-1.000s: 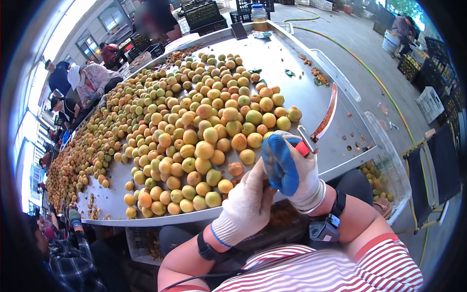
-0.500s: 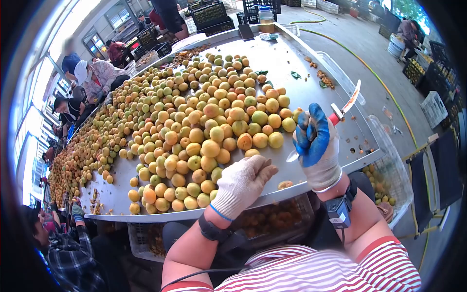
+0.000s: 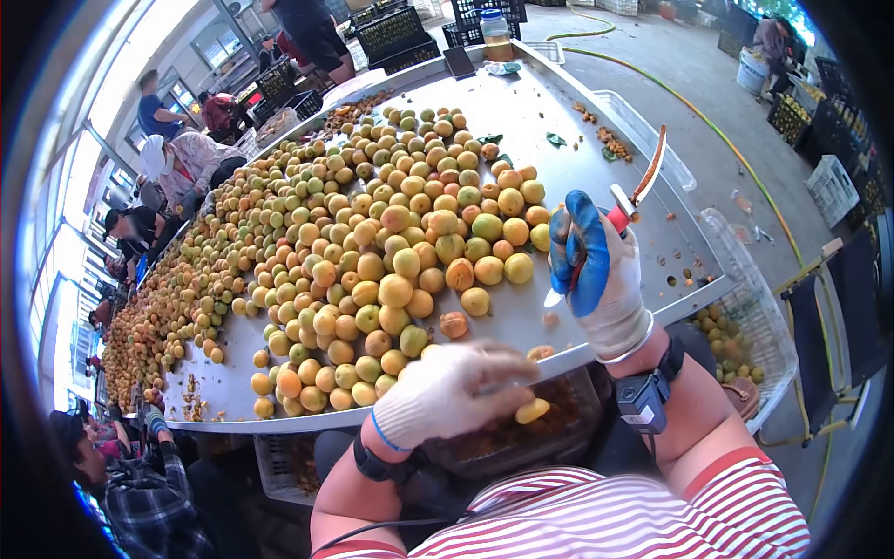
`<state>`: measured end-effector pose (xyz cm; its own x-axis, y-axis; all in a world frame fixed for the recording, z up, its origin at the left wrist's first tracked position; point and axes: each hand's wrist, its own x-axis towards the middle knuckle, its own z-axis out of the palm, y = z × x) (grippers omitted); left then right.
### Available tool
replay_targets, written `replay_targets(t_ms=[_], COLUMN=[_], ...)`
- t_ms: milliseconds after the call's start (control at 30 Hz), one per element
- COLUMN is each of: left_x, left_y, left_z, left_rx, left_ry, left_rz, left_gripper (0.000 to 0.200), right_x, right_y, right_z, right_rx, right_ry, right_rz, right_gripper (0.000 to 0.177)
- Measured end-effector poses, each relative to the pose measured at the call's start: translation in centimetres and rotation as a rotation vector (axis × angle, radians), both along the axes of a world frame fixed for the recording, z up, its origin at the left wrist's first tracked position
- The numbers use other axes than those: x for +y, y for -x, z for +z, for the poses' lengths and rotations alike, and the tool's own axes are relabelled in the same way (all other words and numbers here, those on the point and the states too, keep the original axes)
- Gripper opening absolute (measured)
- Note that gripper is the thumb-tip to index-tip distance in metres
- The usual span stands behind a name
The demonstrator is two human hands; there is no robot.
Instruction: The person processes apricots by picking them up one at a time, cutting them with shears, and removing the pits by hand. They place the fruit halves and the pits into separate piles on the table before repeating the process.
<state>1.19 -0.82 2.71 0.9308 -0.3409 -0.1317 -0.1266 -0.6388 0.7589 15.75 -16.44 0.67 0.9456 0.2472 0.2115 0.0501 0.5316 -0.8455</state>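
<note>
My left hand (image 3: pixel 456 391), in a white knit glove, is over the table's near edge, its fingers stretched out and blurred by motion. Just below the fingertips, a yellow apricot piece (image 3: pixel 533 411) shows above the crate (image 3: pixel 577 447) of dark orange pieces under the edge. My right hand (image 3: pixel 596 270), in a white glove with blue coating, is closed around a red-handled knife (image 3: pixel 650 168) whose curved blade points up and away. Whole apricots (image 3: pixel 396 291) cover much of the metal table (image 3: pixel 521 326). A cut-looking apricot (image 3: pixel 453 324) lies between my hands.
A plastic crate of fruit (image 3: pixel 722 345) stands below the table's right side. Several people work along the far left; a person in a plaid shirt (image 3: pixel 154 494) is at near left. A folding chair (image 3: pixel 829 326) and a hose (image 3: pixel 726 149) are to the right.
My left hand has moved down toward the table edge and its fingers have opened out, a fruit piece now showing below them. My right hand keeps the knife, its blade turned slightly.
</note>
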Motion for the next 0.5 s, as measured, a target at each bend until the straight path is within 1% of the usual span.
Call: replay_targets(t_ms=[67, 133, 167, 200, 267, 300, 367, 500], left_x=[0.8, 2.5, 3.7, 4.3, 5.2, 5.5, 5.7, 6.0], left_y=[-1.3, -3.8, -5.1, -6.2, -8.1, -9.0, -10.2, -9.8], left_z=[-0.6, -2.1, -3.4, -4.3, -5.6, -6.3, -7.1, -6.0], left_rx=[-0.099, -0.266, -0.423, -0.423, -0.513, -0.516, -0.427, -0.421], left_ry=[-0.104, -0.374, -0.515, -0.522, -0.895, -0.901, -1.038, -0.984], left_rz=[0.352, 0.489, 0.459, 0.461, 0.37, 0.369, 0.322, 0.304], left_gripper=[0.028, 0.031, 0.036, 0.036, 0.04, 0.04, 0.044, 0.047], right_x=[-0.6, -0.8, -0.8, -0.9, -0.8, -0.6, -0.2, -0.5], right_y=[-0.1, -0.3, -0.3, -0.3, -0.2, -0.3, -0.4, -0.8], right_z=[0.5, 0.3, 0.2, 0.2, 0.2, 0.3, 0.3, 0.2], right_rx=[0.166, 0.132, 0.101, 0.101, 0.088, 0.086, 0.126, 0.153], right_ry=[-0.039, -0.011, 0.023, 0.017, -0.005, -0.011, -0.026, -0.076], right_rz=[0.141, 0.135, 0.129, 0.132, 0.124, 0.124, 0.016, 0.021], right_gripper=[0.027, 0.029, 0.031, 0.031, 0.027, 0.027, 0.036, 0.034])
